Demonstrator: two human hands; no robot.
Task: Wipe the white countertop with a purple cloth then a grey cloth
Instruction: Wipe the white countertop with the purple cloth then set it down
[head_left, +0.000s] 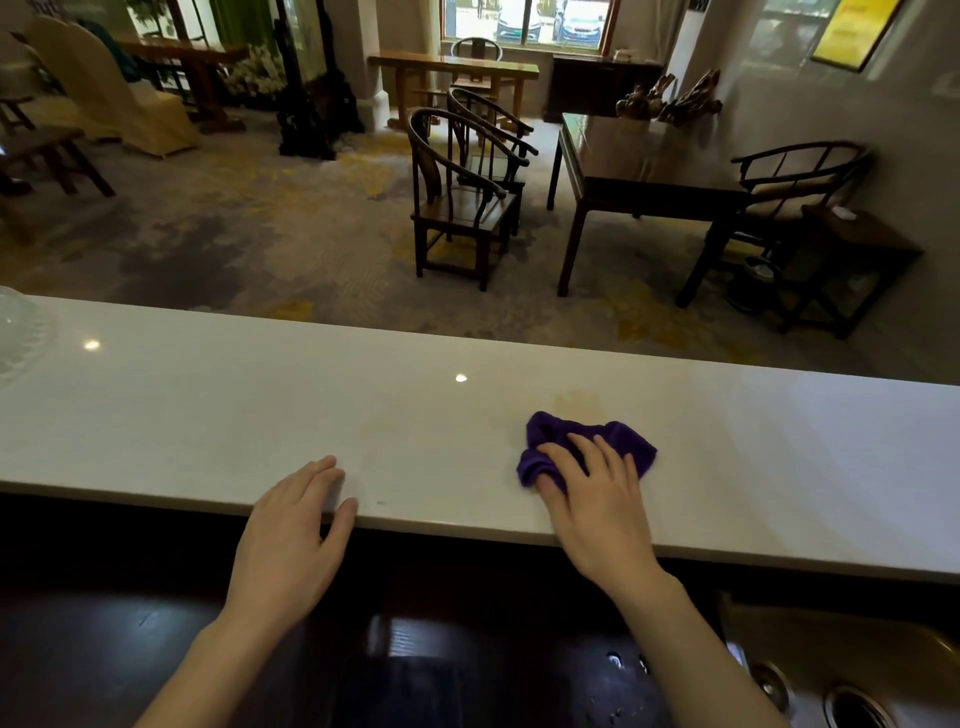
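Note:
A long white countertop (208, 415) runs across the view. A crumpled purple cloth (623, 439) lies on it right of centre, just below a faint yellowish stain (576, 402). My right hand (597, 499) lies flat on the cloth, fingers spread over it and thumb at its left edge, pressing it to the surface. My left hand (296, 530) rests on the counter's near edge with fingers together, holding nothing. No grey cloth is in view.
A glass object (15, 327) sits at the counter's far left. Below the counter, a dark lower surface and a metal sink (852, 675) at bottom right. Beyond the counter, dark wooden chairs (457, 197) and a table (639, 166) stand on carpet.

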